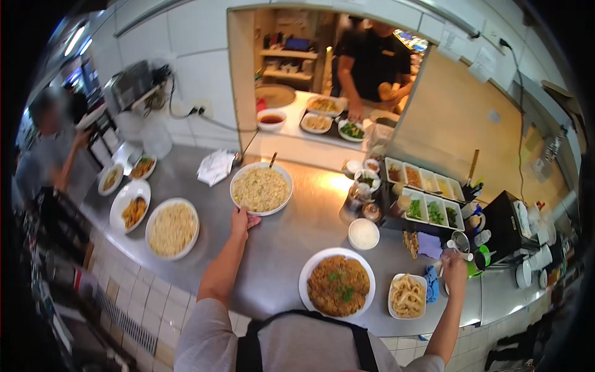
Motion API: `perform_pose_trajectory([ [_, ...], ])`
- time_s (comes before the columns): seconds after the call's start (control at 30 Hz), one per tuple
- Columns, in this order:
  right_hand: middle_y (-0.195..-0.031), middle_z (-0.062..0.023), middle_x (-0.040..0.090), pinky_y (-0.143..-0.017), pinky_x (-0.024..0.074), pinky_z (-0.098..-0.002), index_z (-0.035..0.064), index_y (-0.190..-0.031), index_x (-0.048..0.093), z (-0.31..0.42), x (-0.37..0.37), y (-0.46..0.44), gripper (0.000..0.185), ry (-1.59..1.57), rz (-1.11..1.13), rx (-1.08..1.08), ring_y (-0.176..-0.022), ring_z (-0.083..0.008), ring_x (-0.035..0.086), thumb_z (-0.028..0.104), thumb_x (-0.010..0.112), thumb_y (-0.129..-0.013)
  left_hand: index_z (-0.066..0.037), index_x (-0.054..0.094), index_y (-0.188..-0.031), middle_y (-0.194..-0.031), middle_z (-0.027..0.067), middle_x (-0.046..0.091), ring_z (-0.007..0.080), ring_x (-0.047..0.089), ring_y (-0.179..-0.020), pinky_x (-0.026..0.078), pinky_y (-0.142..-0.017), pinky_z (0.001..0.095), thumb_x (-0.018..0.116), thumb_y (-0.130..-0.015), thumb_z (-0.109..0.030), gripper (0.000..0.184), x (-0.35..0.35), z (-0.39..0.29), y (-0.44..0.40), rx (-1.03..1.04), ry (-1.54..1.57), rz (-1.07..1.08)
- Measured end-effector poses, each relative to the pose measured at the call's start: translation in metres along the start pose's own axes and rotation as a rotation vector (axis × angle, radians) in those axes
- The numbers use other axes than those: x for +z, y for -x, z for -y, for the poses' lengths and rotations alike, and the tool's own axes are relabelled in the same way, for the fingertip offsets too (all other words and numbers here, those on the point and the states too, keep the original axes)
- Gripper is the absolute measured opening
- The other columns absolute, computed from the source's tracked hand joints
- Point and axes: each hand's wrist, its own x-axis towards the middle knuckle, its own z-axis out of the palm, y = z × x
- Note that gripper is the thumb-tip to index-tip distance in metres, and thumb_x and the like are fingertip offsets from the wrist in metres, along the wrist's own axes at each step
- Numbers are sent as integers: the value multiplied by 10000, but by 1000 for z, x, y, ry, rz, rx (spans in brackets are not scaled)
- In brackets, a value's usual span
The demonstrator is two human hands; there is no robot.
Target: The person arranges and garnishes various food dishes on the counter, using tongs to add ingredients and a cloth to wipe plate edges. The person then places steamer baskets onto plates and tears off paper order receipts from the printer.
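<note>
My left hand [243, 222] grips the near rim of a white bowl of fried rice [260, 188], with a spoon handle [273, 160] standing up at its far side. My right hand [454, 268] is at the right, its fingers closed beside a white spoon-like piece [462, 252]; what it holds is too small to make out. Next to it lie a blue cloth [432, 284] and a square white dish of pale strips [407, 296]. Between my arms sits a round white plate of brown noodle-like food with green herbs [338, 286].
Left on the steel counter [273, 248] are a bowl of pale noodles [173, 228], an oval dish [130, 206] and crumpled paper [215, 167]. Garnish trays [427, 208], jars [359, 195] and a white bowl [364, 234] stand right. Beyond the hatch a person [375, 68] reaches toward dishes.
</note>
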Motion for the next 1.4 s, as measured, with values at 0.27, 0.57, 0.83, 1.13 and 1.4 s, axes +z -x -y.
perform_pose_trajectory([
  [0.27,-700,-172,642,-615,498,-393,17,-933,663,73,20,133,164,133,186,301,-609,-314,626,121,643,-807,-74,315,-1317,-834,165,619,245,648,-644,580,-564,349,461,-937,-208,429,34,-30,-89,29,52,121],
  [0.57,-761,-121,580,-333,469,-304,40,-1128,476,-1,78,192,422,-771,-113,992,-427,-193,553,422,399,-965,-75,526,-1180,-844,92,658,191,656,-730,548,-635,319,485,-966,-256,283,30,41,56,-445,-371,997],
  [0.83,-718,-128,584,-352,492,-319,-13,-1033,484,-40,88,182,340,-1257,-68,973,-435,-225,578,309,431,-939,-120,391,-1360,-892,113,648,180,650,-627,554,-516,287,463,-955,-160,414,37,84,165,-291,-579,994],
  [1.13,-764,-163,615,-398,541,-335,-25,-1079,437,-55,80,179,326,-1435,91,926,-479,-257,616,256,458,-914,-68,455,-1292,-812,119,651,175,639,-564,530,-442,285,592,-847,-72,465,42,82,179,-94,-743,877],
  [1.4,-801,-178,615,-426,561,-347,-25,-1091,418,-46,72,177,307,-1435,109,894,-518,-275,636,217,471,-909,-70,480,-1272,-721,109,647,171,623,-493,512,-407,288,596,-827,-83,460,47,76,193,-33,-805,777],
])
